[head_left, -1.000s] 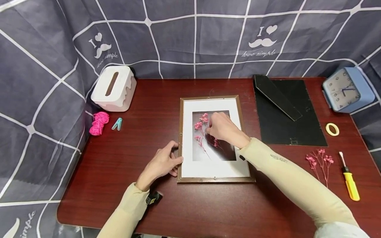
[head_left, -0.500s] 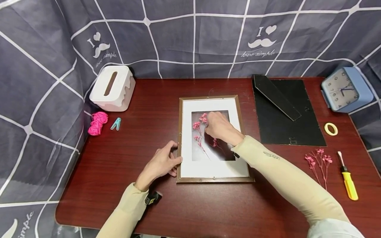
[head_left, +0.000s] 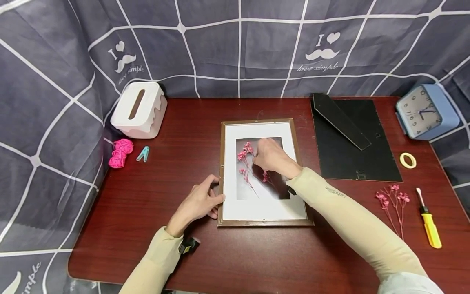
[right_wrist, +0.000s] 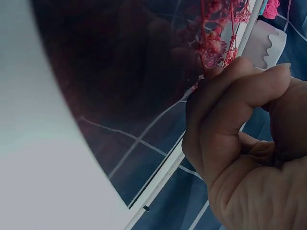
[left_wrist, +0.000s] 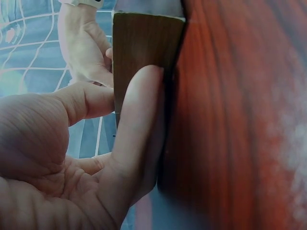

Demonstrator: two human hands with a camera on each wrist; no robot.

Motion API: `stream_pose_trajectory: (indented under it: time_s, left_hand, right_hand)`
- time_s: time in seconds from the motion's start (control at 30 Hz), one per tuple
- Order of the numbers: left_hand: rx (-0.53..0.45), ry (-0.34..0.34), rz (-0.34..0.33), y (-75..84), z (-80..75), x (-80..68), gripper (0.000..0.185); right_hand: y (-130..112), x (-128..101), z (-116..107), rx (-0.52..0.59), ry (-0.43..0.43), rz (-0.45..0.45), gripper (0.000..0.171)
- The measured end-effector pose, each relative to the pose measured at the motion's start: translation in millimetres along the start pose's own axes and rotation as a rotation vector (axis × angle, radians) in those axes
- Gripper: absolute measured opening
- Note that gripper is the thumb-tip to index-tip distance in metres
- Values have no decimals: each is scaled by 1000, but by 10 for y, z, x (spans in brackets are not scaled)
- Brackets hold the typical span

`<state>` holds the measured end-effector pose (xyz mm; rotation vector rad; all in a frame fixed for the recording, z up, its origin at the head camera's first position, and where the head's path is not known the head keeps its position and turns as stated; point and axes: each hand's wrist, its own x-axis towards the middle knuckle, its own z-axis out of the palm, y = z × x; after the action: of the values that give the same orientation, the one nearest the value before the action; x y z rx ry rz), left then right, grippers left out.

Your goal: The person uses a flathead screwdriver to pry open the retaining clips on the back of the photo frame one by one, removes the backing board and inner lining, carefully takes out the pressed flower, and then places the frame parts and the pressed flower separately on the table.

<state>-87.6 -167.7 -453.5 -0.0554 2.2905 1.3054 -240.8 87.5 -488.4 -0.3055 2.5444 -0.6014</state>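
A brown-edged picture frame [head_left: 220, 179] with a white mat lies flat mid-table, its centre dark and reflective. My left hand [head_left: 198, 201] grips the frame's left edge, thumb on the top face and a finger along its side. Over the dark centre, my right hand [head_left: 271, 157] has curled fingers and pinches a sprig of small pink dried flowers [right_wrist: 218, 38]; its stem is hidden by the hand. Beside it lie another pink sprig [head_left: 245, 174] and, partly below the hand, more pink blossoms [head_left: 265, 176]. Some of these may be reflections; I cannot tell.
On the right lie a black frame back [head_left: 374, 159] with its stand, pink sprigs [head_left: 394, 198], a yellow screwdriver [head_left: 431, 229], a tape roll [head_left: 408, 160] and a blue clock [head_left: 427, 112]. Leftward are a tissue box [head_left: 141, 108], pink yarn [head_left: 121, 153] and a teal clip [head_left: 143, 154].
The sprig at my right hand has shifted slightly left, its blossoms now standing further from the fingers. My right forearm has moved a little left. My left hand stays on the frame.
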Motion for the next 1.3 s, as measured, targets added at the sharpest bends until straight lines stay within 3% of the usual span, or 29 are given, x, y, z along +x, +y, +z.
stream_pose_trajectory:
  time_s: [0.3,0.53,0.73,0.77,0.93,1.0,1.3]
  left_hand:
    - [-10,-3,-6,-9,5,-4,49]
    - [-12,-4,-2,-22,7,0,49]
    - [-15,-2,-2,-27,9,2,49]
    - [-17,-2,-3,-26,9,1,49]
    - [-21,-1,-4,-23,11,1,49]
    - [-20,-1,-3,-21,10,1,49]
    - [-19,-5,-1,-16,8,4,49]
  right_hand:
    - [-366,-545,-356,107,-5,23,23]
    - [-263,-541,-367,135,32,9,23]
    - [-218,-643,-374,175,87,-14,37]
    - [-119,-610,-327,200,106,-47,39]
    - [-116,-801,-386,219,143,-62,35]
    - [-194,-920,-446,203,136,-27,34]
    - [-107,-1143,-457,188,177,-15,24]
